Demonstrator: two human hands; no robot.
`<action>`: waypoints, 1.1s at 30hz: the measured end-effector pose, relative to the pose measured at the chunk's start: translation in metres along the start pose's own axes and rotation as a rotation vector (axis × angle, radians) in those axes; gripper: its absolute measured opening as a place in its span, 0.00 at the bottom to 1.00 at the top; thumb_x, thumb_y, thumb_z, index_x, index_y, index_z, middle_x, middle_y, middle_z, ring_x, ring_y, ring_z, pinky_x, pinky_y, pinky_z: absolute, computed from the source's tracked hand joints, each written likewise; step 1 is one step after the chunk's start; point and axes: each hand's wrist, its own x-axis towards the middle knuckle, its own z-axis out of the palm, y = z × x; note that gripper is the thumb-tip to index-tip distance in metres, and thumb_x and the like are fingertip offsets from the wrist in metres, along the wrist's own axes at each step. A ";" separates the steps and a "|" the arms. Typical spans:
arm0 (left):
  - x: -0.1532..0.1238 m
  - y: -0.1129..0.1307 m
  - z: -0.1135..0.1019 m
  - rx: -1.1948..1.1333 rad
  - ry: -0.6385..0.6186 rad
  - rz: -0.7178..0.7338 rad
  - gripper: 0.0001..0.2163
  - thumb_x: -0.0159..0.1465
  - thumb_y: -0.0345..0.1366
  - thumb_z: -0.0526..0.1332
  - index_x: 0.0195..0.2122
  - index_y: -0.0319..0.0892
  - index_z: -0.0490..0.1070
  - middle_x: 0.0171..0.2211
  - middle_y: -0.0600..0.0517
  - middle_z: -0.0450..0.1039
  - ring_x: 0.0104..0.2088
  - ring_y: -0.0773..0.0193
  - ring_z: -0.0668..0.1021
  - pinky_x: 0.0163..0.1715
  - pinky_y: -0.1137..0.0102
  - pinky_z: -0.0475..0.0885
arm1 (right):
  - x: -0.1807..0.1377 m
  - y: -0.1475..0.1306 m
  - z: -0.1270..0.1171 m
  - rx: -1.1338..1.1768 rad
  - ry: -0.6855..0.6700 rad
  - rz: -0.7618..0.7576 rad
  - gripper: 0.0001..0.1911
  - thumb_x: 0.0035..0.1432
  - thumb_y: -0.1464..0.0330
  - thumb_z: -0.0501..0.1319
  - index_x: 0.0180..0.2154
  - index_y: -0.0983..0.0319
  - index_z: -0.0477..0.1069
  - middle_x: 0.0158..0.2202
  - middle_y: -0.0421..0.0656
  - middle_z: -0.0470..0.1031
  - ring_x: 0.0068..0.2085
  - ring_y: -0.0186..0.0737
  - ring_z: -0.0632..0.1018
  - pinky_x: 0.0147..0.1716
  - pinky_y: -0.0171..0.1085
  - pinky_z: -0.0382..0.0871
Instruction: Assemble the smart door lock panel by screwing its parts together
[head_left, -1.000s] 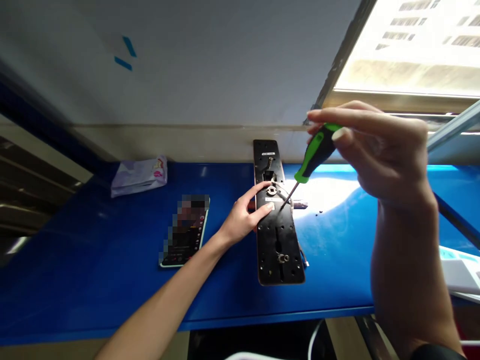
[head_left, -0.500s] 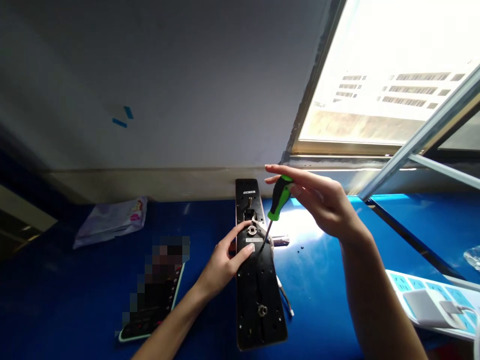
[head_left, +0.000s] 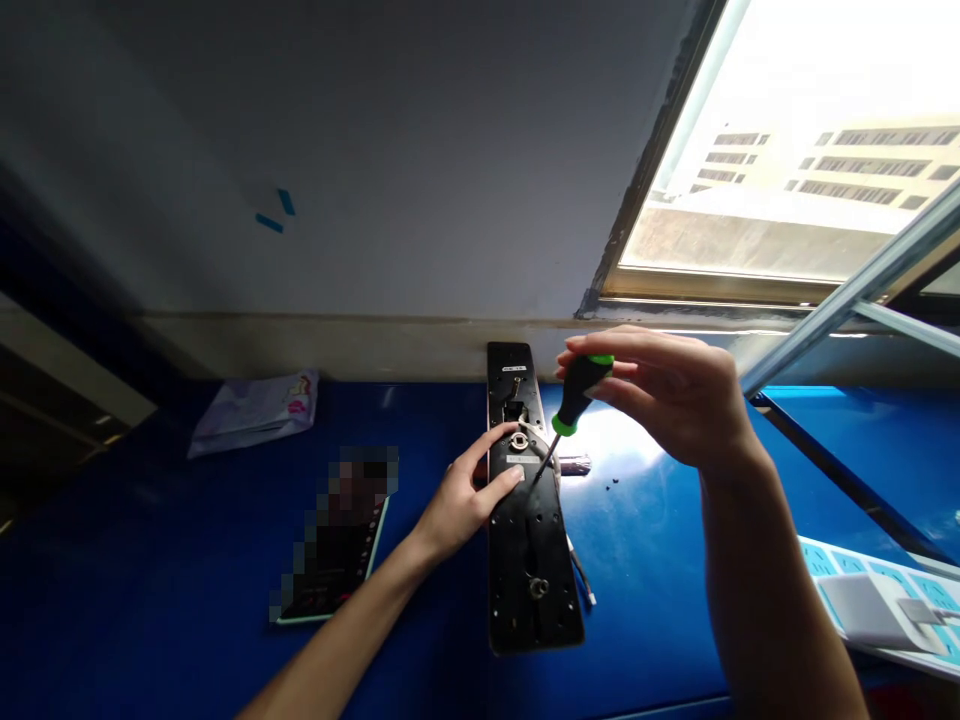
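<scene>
My right hand (head_left: 667, 395) is closed around the black and green handle of a screwdriver (head_left: 576, 400). The tool leans, its tip down on the face of a long black door lock panel (head_left: 529, 545). My left hand (head_left: 469, 490) grips this panel around its middle, thumb and forefinger pressed on its face beside a round metal fitting with a square hole (head_left: 519, 441). A pale cable (head_left: 589, 590) with a small connector comes out along the panel's right side. Under the panel, a bar-like part sticks out to the right.
A phone (head_left: 352, 560), partly pixelated, lies left of the panel on the blue table (head_left: 420, 650). Behind it is a pale plastic packet (head_left: 255, 410). Tiny dark bits (head_left: 612, 485) lie to the right. A power strip (head_left: 825, 560) with a white charger (head_left: 870, 610) sits far right.
The view has shifted, so everything sits a little right and higher. My right fingers have curled more around the screwdriver handle; its tip stays on the same part of the panel.
</scene>
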 end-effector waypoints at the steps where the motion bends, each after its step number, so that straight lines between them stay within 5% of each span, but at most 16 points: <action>1: 0.000 0.000 0.000 -0.002 -0.001 0.002 0.27 0.66 0.43 0.67 0.66 0.47 0.70 0.56 0.46 0.82 0.51 0.48 0.84 0.52 0.57 0.79 | 0.001 0.002 0.001 -0.051 0.053 -0.024 0.21 0.61 0.71 0.74 0.54 0.47 0.82 0.44 0.42 0.83 0.44 0.43 0.85 0.44 0.45 0.87; 4: 0.000 0.001 0.000 0.008 -0.001 0.008 0.27 0.66 0.44 0.67 0.66 0.47 0.70 0.57 0.45 0.81 0.53 0.48 0.84 0.54 0.56 0.78 | 0.003 0.004 0.003 -0.180 0.157 -0.025 0.20 0.53 0.68 0.79 0.48 0.49 0.85 0.34 0.39 0.75 0.36 0.39 0.79 0.34 0.40 0.86; 8: 0.001 0.001 0.000 0.011 -0.001 -0.005 0.27 0.66 0.44 0.67 0.66 0.47 0.70 0.55 0.45 0.82 0.50 0.48 0.84 0.52 0.56 0.79 | 0.000 0.000 0.000 -0.009 -0.015 0.107 0.23 0.70 0.70 0.64 0.63 0.49 0.75 0.56 0.45 0.80 0.55 0.45 0.83 0.52 0.47 0.85; 10: 0.001 0.001 0.000 0.013 -0.001 -0.007 0.28 0.66 0.44 0.67 0.66 0.46 0.69 0.55 0.45 0.82 0.50 0.47 0.84 0.52 0.56 0.79 | -0.002 -0.002 -0.003 0.081 -0.094 0.115 0.27 0.71 0.74 0.62 0.66 0.47 0.72 0.60 0.44 0.80 0.59 0.47 0.83 0.57 0.51 0.83; 17: 0.000 0.001 0.001 0.050 0.010 0.035 0.26 0.67 0.45 0.67 0.65 0.46 0.70 0.56 0.45 0.81 0.52 0.48 0.84 0.54 0.56 0.79 | 0.001 -0.003 -0.001 -0.196 0.059 -0.023 0.20 0.52 0.66 0.80 0.47 0.53 0.84 0.37 0.39 0.78 0.37 0.38 0.81 0.33 0.37 0.84; 23: 0.001 -0.003 0.001 0.093 0.016 0.075 0.26 0.68 0.45 0.67 0.65 0.46 0.70 0.56 0.45 0.81 0.51 0.49 0.84 0.54 0.58 0.79 | -0.002 -0.010 0.000 0.024 -0.103 0.095 0.21 0.71 0.71 0.65 0.62 0.53 0.76 0.58 0.44 0.81 0.57 0.44 0.84 0.52 0.43 0.85; 33: 0.001 -0.006 0.004 0.138 0.033 0.127 0.25 0.67 0.45 0.67 0.64 0.45 0.71 0.55 0.45 0.82 0.51 0.51 0.85 0.53 0.60 0.81 | -0.003 -0.017 -0.002 -0.187 -0.093 -0.013 0.18 0.61 0.72 0.74 0.53 0.56 0.83 0.46 0.38 0.88 0.45 0.38 0.88 0.47 0.35 0.85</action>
